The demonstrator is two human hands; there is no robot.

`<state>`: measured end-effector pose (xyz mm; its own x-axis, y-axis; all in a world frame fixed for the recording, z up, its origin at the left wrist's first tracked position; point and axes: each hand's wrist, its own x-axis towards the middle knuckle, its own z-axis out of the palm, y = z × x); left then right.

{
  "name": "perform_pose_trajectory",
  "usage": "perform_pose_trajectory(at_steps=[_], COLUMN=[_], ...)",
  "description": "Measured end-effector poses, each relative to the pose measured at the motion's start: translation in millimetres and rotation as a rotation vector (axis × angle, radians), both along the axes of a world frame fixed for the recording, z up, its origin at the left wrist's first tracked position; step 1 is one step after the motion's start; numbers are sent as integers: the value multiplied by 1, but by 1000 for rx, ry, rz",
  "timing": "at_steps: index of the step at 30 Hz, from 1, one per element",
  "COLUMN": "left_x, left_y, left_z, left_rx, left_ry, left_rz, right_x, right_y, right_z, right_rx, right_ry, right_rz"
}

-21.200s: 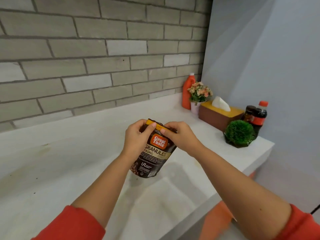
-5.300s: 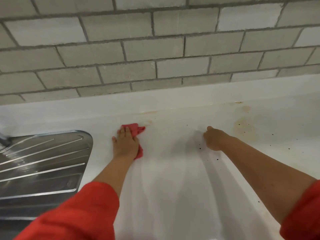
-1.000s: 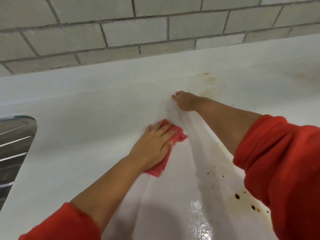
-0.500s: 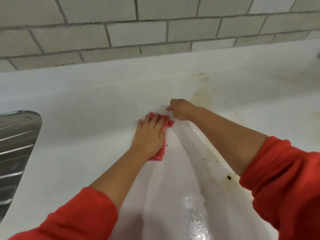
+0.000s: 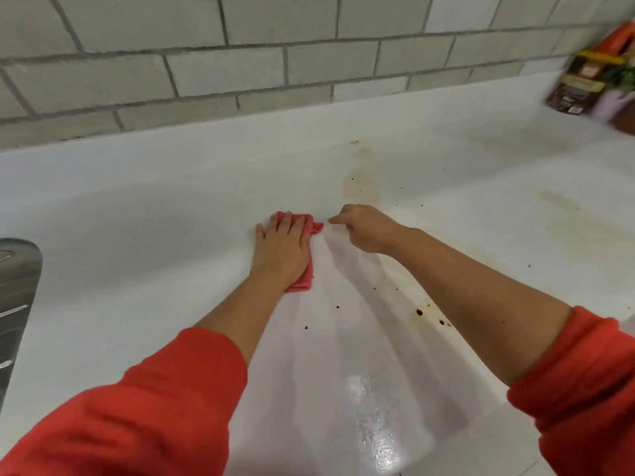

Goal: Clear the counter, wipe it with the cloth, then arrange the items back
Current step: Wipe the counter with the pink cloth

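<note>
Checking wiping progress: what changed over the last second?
The left hand, flat on the red cloth, slid it toward the wall, up beside the right hand. Nothing was gripped or released. The right hand stayed curled on the counter, holding nothing; the brown stains remain.

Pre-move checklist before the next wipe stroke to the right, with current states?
1. Flat cloth under left hand: ok.
2. Rightward path free of right hand: not ok, it rests just beside the cloth.
3. No dark spots on counter: not ok.
4. No yellowish stain near the back edge: not ok.
5. Wiping area free of the pouch: ok, it's far right.
6. Damp enough cloth: cannot tell.
</note>
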<state>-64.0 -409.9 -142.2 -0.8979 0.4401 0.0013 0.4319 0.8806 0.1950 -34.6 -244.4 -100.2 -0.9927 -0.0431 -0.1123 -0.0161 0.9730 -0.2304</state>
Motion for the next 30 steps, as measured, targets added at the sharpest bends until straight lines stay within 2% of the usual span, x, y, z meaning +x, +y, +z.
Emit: perform_pose_trajectory(at_steps=[3,8,11,16,20,25,27,29,30], left_x=[18,73,83,77,86,129,141,146,147], left_y=[8,-2,-20,-19,7,35,38,28,18], left_z=[-1,2,5,3,-2,-2,3,16,22], left_rx=[-7,40,45,100,28,34,177,551,740], left_ry=[-9,-48,-63,-42,12,-33,-140,-317,-334], left_rz=[-28,-242,-300,-101,82,8,4,100,173], right_x=[18,35,51,111,163,185,181,171,164], right_y=[11,13,13,35,56,52,34,5,-11], right_z=[-4,-7,-1,2,-10,-9,-2,5,6], right_rx=[10,-9,-39,-134,-204,-271,-304,-328,-305], right_ry=[-39,-110,-30,155,255,274,294,305,286], right_rz=[-58,-76,-35,-124,-244,-242,-192,-96,-62])
